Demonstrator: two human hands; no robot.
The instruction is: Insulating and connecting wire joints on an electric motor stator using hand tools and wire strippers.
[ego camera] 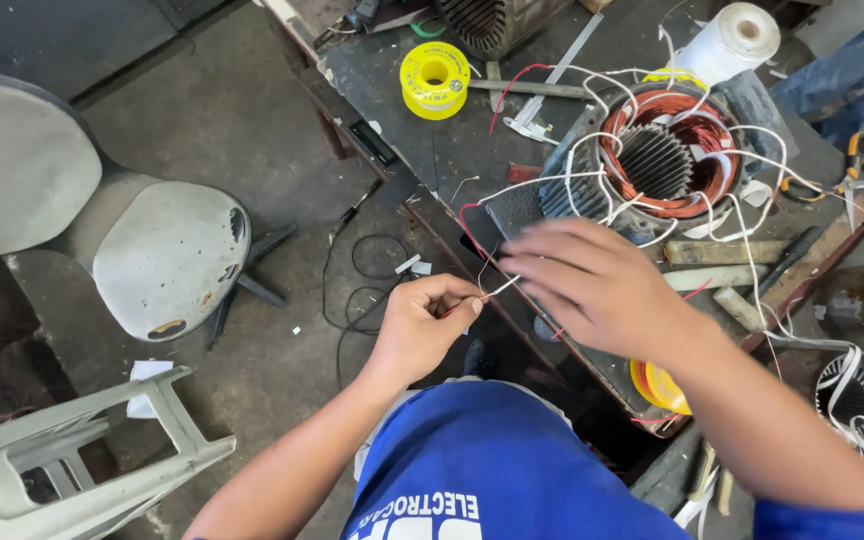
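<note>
Pinching thin wire [497, 288] between left fingers [460, 303]

Left hand [422, 325] is pinching a thin wire [487, 292] between its fingers [464, 305], just off the desk [422, 140] edge. Right hand [592, 285] is hovering open and blurry over the wire's far end, right beside the motor [657, 160] with copper coils and white leads sticking out. A yellow spool [434, 78] and scissors [852, 170] are lying on the desk, and a grey chair [102, 220] is sitting on the floor.
</note>
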